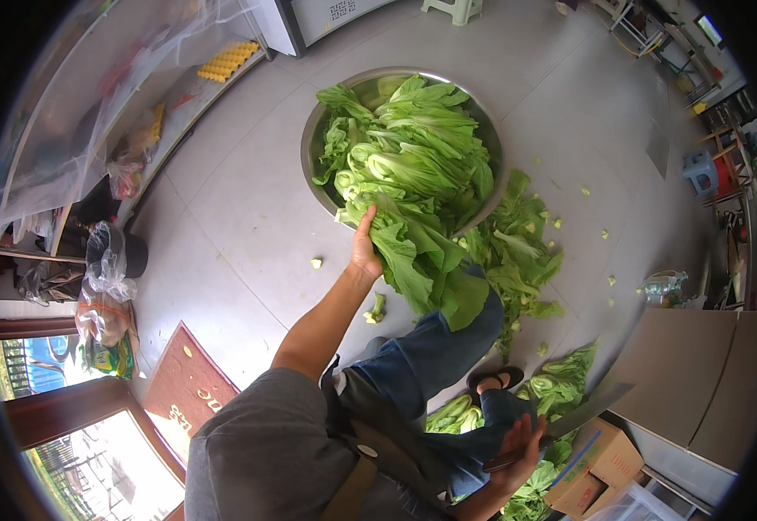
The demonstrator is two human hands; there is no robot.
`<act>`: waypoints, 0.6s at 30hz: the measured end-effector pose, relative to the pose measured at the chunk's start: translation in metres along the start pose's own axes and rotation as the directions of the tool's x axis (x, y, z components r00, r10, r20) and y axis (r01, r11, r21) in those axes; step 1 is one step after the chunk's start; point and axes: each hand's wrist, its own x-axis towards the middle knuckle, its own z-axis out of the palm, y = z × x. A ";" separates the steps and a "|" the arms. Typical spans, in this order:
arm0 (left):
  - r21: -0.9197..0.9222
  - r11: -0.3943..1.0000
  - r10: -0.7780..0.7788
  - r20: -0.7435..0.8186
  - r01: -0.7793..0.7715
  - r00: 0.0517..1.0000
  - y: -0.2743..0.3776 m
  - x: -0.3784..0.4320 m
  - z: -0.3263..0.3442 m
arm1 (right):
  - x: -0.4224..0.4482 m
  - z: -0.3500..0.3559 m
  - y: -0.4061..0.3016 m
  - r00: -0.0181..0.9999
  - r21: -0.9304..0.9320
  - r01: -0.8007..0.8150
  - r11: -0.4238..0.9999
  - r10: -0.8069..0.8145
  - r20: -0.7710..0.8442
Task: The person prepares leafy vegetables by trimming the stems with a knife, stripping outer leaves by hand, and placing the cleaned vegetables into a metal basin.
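My left hand (366, 251) grips a head of leafy mustard greens (411, 251) by its stem end, at the near rim of a wide stainless steel basin (307, 140). Heads of the same greens (411, 150) are heaped inside that basin. Low at the right, my right hand (518, 449) holds a knife (587, 410) by its dark handle, the broad blade pointing up and right. Loose leaves (521, 254) lie on the floor beside the basin. More whole heads (557, 384) lie near my sandalled foot.
A cardboard box (596, 465) stands at the lower right, below a brown-topped surface (684, 371). Shelving with a yellow egg tray (227, 61) runs along the left. A red doormat (189, 384) lies by the door. Cut stem pieces (374, 311) dot the floor.
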 end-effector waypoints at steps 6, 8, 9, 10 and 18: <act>0.392 0.904 0.168 0.044 -0.172 0.985 0.106 0.032 0.039 | 0.015 0.028 0.000 0.994 -0.040 -0.083 0.996 0.080 -0.074; 0.541 0.782 0.315 0.084 -0.309 0.945 0.140 0.049 0.057 | 0.024 0.035 0.004 0.994 -0.059 -0.098 0.993 0.094 -0.057; 0.593 0.709 0.391 0.121 -0.383 0.912 0.150 0.053 0.076 | 0.030 0.038 0.007 0.993 -0.081 -0.113 0.990 0.109 -0.048; 0.681 0.598 0.450 0.152 -0.423 0.880 0.164 0.060 0.090 | 0.035 0.043 0.009 0.990 -0.112 -0.134 0.985 0.128 -0.060; 0.918 -0.394 0.717 0.331 -0.034 0.613 0.208 0.201 0.154 | 0.067 0.061 0.022 0.975 -0.125 -0.213 0.969 0.203 -0.091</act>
